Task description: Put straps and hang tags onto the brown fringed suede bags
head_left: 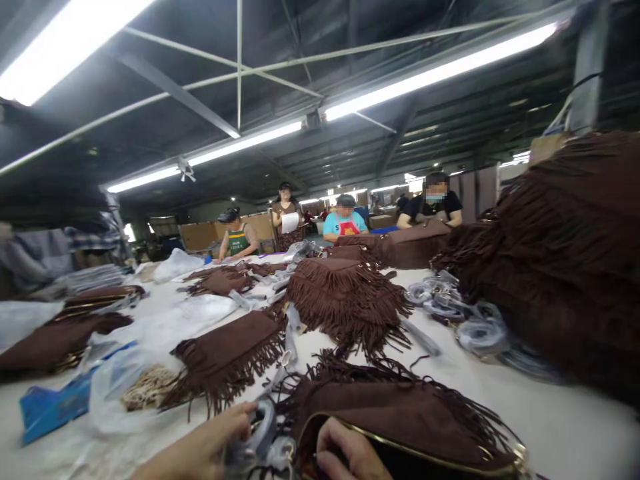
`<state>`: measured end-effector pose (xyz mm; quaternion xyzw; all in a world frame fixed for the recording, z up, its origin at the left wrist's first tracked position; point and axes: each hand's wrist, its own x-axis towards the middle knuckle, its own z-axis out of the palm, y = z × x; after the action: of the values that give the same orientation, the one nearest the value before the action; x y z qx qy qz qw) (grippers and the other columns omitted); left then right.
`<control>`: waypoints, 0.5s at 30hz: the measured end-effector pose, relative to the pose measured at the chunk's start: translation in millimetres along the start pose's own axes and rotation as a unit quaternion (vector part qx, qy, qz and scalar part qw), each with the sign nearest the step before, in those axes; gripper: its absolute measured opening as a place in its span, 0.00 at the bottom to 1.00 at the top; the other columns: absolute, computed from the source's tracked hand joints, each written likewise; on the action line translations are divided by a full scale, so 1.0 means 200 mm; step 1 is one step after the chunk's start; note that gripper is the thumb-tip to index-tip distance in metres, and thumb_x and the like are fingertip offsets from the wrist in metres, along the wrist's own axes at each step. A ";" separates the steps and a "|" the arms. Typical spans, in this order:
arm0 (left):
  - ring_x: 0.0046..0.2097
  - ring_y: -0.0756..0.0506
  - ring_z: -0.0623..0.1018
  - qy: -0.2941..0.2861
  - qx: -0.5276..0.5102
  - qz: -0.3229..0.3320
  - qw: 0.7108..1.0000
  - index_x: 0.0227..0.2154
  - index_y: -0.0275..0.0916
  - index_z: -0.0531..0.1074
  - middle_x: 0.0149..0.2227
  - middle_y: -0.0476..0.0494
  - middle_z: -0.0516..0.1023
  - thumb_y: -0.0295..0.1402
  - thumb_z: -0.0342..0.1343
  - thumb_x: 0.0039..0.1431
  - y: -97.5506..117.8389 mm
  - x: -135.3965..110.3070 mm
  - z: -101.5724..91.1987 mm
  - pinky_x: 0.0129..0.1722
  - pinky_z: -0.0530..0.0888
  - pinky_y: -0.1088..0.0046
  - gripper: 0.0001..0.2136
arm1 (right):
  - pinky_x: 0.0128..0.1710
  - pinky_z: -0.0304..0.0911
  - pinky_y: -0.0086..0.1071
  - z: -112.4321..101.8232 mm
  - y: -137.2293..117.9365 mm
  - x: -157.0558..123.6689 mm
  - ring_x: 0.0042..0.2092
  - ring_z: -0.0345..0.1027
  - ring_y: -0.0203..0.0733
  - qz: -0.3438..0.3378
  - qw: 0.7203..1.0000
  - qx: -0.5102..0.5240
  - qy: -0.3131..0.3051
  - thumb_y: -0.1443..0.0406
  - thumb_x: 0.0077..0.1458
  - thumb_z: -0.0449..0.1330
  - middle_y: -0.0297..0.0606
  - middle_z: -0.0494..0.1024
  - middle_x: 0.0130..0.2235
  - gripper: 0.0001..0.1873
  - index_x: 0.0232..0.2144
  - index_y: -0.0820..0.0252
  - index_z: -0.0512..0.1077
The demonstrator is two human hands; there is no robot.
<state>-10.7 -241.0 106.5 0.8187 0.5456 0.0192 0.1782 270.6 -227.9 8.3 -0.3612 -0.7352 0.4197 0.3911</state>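
Note:
My left hand [200, 445] sits at the bottom edge of the view, its fingers closed on a small clear plastic packet of silver metal hardware [261, 433]. My right hand [347, 450] is at the gold-trimmed mouth of a brown fringed suede bag [395, 417], with its fingers curled at the opening. The bag lies flat on the white-covered work table [565, 427]. Part of the bag's dark inside shows, and my hand hides the rest of the opening.
Several more fringed bags lie along the table, with a tall heap [565, 253] at right. Packaged silver chains [465, 313] lie nearby. Plastic bags [133, 393] and a blue packet [53, 407] lie at left. Several co-workers [345, 221] stand at the far end.

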 end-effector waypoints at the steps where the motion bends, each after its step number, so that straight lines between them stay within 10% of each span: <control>1: 0.59 0.45 0.69 0.012 0.005 -0.022 1.000 0.39 0.44 0.72 0.59 0.50 0.71 0.20 0.48 0.43 0.01 0.01 0.00 0.59 0.64 0.72 0.19 | 0.35 0.57 0.29 0.00 -0.01 0.00 0.35 0.64 0.40 -0.007 1.000 0.000 0.002 0.68 0.53 0.55 0.31 0.71 0.30 0.03 0.27 0.57 0.65; 4: 0.47 0.47 0.77 0.090 0.066 -0.106 0.988 0.36 0.40 0.73 0.43 0.47 0.80 0.25 0.43 0.55 0.07 0.14 0.00 0.48 0.71 0.75 0.14 | 0.34 0.56 0.29 0.00 -0.04 0.00 0.33 0.62 0.40 -0.016 1.000 0.012 -0.003 0.63 0.53 0.54 0.32 0.69 0.28 0.06 0.26 0.57 0.62; 10: 0.47 0.32 0.79 0.115 0.134 -0.209 0.962 0.37 0.29 0.76 0.43 0.24 0.80 0.25 0.46 0.57 0.10 0.44 0.11 0.44 0.73 0.58 0.13 | 0.34 0.57 0.30 0.01 -0.02 -0.02 0.32 0.62 0.40 -0.041 0.998 -0.033 0.022 0.59 0.54 0.53 0.33 0.69 0.28 0.08 0.26 0.57 0.63; 15: 0.49 0.34 0.79 0.124 0.144 -0.202 0.961 0.49 0.36 0.71 0.46 0.31 0.80 0.34 0.52 0.56 0.04 0.47 0.14 0.45 0.74 0.59 0.18 | 0.34 0.58 0.30 0.02 0.00 -0.02 0.32 0.64 0.40 -0.049 0.997 -0.052 0.029 0.62 0.53 0.55 0.34 0.72 0.29 0.07 0.26 0.57 0.65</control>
<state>40.9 -166.5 67.6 0.6997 0.7143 0.0056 -0.0105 268.8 -232.1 5.7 -0.3565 -0.7614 0.3501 0.4130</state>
